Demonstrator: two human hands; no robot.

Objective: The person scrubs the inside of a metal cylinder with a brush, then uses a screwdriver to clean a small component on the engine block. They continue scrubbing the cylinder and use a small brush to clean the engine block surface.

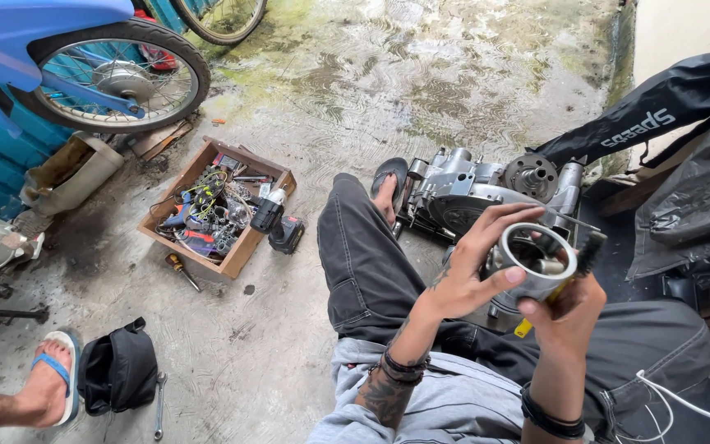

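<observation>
Cylinder sleeve [536, 261] sits between my two hands above my lap, just in front of the engine block [474, 193]. I read its bore as open toward the camera, the long axis tilted up and slightly left. My left hand [474, 263] spreads its fingers around the rim, thumb pressed on the near edge. My right hand [564, 308] is curled shut on a yellow-handled tool [569, 284] whose dark tip rises beside the sleeve; whether that hand also touches the sleeve is probably hidden. Floor [289, 329] is wet, stained concrete with green growth. A wooden box [217, 205] of parts lies left. The sleeve looks silver-grey, round, thin-walled, smooth inside.
</observation>
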